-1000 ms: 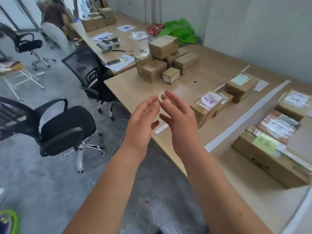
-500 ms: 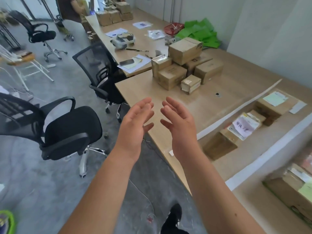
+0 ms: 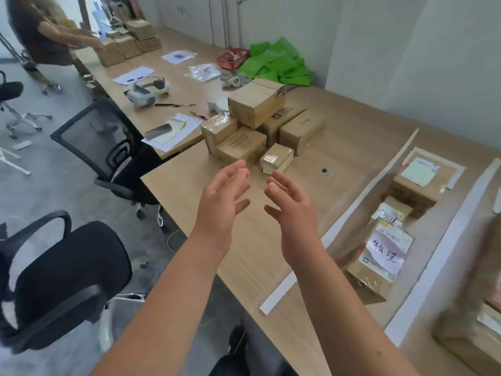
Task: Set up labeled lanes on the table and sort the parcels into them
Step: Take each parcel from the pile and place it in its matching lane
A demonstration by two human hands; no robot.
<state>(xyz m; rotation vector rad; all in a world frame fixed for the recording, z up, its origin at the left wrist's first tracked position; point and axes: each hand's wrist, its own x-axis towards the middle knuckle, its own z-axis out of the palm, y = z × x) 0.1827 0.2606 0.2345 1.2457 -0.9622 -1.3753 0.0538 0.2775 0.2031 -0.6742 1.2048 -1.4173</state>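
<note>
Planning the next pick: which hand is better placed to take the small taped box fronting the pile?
Probably the right hand: open, empty, fingertips just short of the small taped box, with the lanes on its side. The left hand, also empty, is farther off.

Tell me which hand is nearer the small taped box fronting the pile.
Right. The right hand hovers just short of the small taped box; the left hand is off to the box's left, farther away.
</note>
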